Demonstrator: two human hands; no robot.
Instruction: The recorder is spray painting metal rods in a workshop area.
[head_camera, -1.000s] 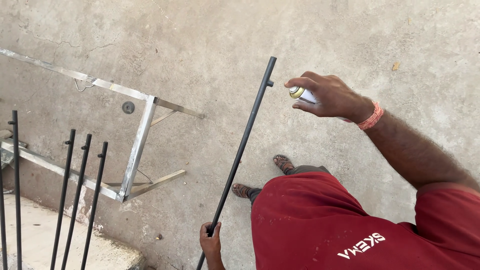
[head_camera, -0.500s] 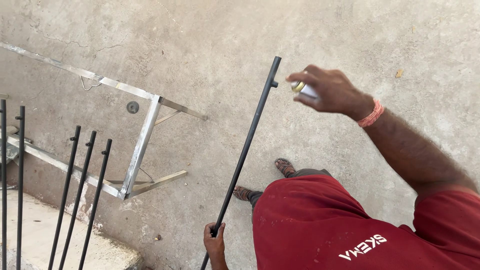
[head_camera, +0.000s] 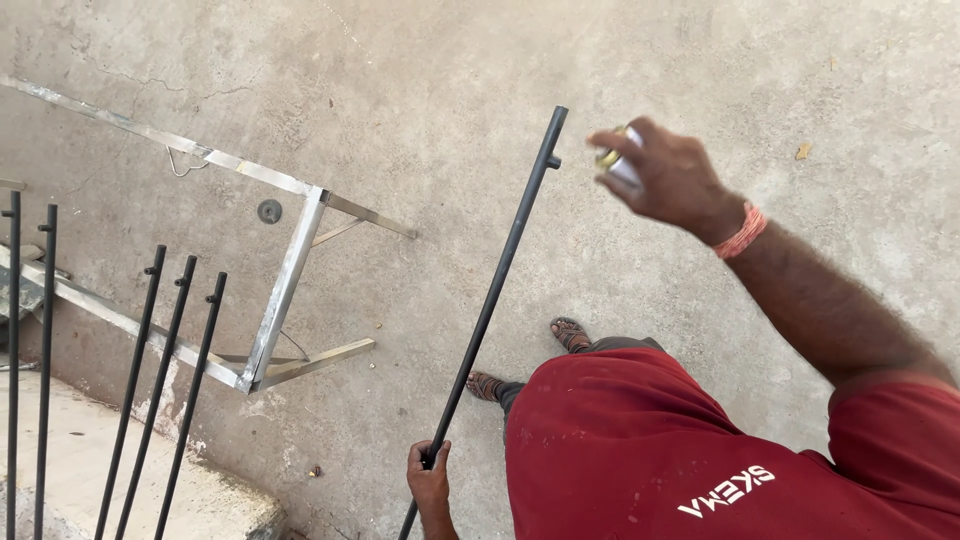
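Observation:
My left hand (head_camera: 430, 478) grips the lower part of a long black metal rod (head_camera: 497, 290) that slants up to the right over the concrete floor; a small stub sticks out near its top end. My right hand (head_camera: 665, 180) is raised just right of the rod's top and holds a small spray can (head_camera: 618, 165) with a yellowish cap, nozzle end toward the rod. The hand is slightly blurred. An orange band sits on that wrist. My red shirt fills the lower right, with my sandalled feet (head_camera: 530, 360) below.
Several more black rods (head_camera: 160, 380) lean upright at the left. A bare metal angle frame (head_camera: 285, 290) lies on the concrete floor (head_camera: 450, 80) beside them. A pale raised step (head_camera: 100, 470) runs along the bottom left. A small round disc (head_camera: 268, 211) lies near the frame.
My right hand with the spray can has moved up and to the right past the rod's top. The left hand keeps its hold on the rod.

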